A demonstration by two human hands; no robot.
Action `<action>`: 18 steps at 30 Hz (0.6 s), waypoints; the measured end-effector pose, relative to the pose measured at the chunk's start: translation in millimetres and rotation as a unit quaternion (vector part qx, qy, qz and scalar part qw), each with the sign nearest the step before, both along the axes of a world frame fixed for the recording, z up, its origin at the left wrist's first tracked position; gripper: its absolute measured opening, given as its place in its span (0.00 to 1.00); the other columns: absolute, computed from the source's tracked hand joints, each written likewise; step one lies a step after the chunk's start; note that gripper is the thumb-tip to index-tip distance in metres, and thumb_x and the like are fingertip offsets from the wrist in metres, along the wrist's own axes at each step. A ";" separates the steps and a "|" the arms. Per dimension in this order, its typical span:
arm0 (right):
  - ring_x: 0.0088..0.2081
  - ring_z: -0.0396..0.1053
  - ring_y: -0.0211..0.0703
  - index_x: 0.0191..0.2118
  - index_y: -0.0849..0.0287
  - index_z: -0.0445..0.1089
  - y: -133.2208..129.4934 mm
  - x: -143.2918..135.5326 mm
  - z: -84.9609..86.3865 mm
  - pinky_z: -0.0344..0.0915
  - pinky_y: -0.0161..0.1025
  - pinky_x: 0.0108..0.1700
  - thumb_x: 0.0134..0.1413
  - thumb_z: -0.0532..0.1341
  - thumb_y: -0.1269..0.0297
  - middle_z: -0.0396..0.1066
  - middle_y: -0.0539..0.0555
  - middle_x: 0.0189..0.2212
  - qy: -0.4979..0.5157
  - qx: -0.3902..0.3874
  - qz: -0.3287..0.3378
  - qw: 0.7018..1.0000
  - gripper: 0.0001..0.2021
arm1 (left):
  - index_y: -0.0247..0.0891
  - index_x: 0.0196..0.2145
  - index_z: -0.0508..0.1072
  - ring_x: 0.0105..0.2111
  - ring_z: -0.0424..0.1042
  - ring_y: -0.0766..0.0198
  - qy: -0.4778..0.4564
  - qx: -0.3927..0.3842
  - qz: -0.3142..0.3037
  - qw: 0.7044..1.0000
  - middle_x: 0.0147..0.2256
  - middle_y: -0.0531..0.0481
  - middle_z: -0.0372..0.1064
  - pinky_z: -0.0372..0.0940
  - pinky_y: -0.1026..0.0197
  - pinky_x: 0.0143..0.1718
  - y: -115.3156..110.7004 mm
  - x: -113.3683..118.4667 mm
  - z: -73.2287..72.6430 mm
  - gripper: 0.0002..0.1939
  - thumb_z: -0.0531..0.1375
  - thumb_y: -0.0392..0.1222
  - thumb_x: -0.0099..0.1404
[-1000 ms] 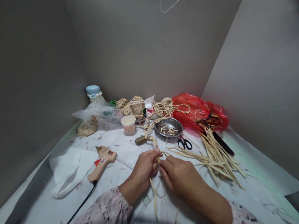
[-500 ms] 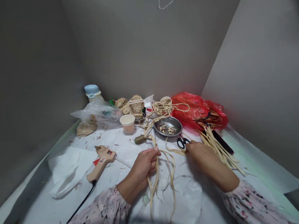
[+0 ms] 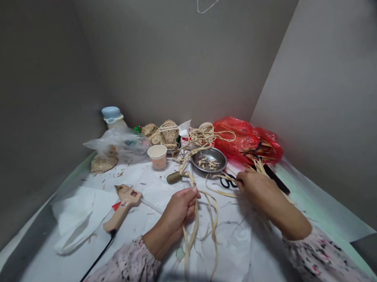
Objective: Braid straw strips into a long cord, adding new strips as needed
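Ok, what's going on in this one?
A person's left hand pinches the end of a braided cord, with loose pale strands hanging below it. The right hand is at more strips by the black-handled scissors. A metal bowl of scraps sits beyond the hands, a glue gun lies to the left, and a red plastic bag is at the back right.

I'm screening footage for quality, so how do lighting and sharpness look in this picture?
Head view: the left wall is dim, the right wall paler; soft shadow falls beside the right hand; the red bag shows glints; the top right corner is dark; the ends of the strands look soft.
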State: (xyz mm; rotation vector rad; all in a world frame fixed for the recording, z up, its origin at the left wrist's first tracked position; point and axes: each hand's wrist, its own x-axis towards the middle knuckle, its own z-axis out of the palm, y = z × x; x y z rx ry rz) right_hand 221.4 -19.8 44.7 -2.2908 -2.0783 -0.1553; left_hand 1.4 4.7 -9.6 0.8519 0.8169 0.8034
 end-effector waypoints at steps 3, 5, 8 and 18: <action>0.31 0.72 0.46 0.37 0.58 0.73 -3.0 2.3 16.5 0.57 0.37 0.30 0.59 0.53 0.63 0.75 0.58 0.32 0.059 0.107 -0.016 0.992 0.11 | 0.34 0.28 0.66 0.14 0.41 0.77 0.004 0.002 -0.001 1.000 0.15 0.64 0.43 0.35 0.67 0.18 -0.4 0.0 0.0 0.16 0.60 0.52 0.59; 0.28 0.71 0.43 0.38 0.58 0.72 -4.3 3.4 23.9 0.57 0.37 0.30 0.59 0.53 0.63 0.74 0.55 0.28 0.125 0.159 -0.025 0.979 0.11 | 0.35 0.28 0.66 0.14 0.41 0.77 0.007 0.002 0.001 1.000 0.15 0.64 0.43 0.36 0.67 0.18 -0.7 -0.1 -0.2 0.16 0.60 0.52 0.59; 0.26 0.70 0.41 0.38 0.58 0.68 -5.3 0.1 27.5 0.61 0.36 0.30 0.60 0.52 0.61 0.73 0.52 0.25 0.284 0.199 -0.004 0.938 0.10 | 0.34 0.29 0.66 0.14 0.41 0.77 0.010 0.001 0.004 1.000 0.15 0.64 0.43 0.36 0.68 0.18 -1.1 -0.1 -0.4 0.16 0.61 0.52 0.59; 0.34 0.70 0.39 0.38 0.58 0.67 -26.4 -55.4 7.2 0.67 0.35 0.37 0.57 0.56 0.69 0.71 0.53 0.32 0.379 0.206 0.287 0.855 0.04 | 0.34 0.27 0.66 0.14 0.40 0.77 -0.029 -0.010 0.006 1.000 0.16 0.64 0.43 0.38 0.68 0.17 -1.9 0.2 0.8 0.17 0.63 0.52 0.57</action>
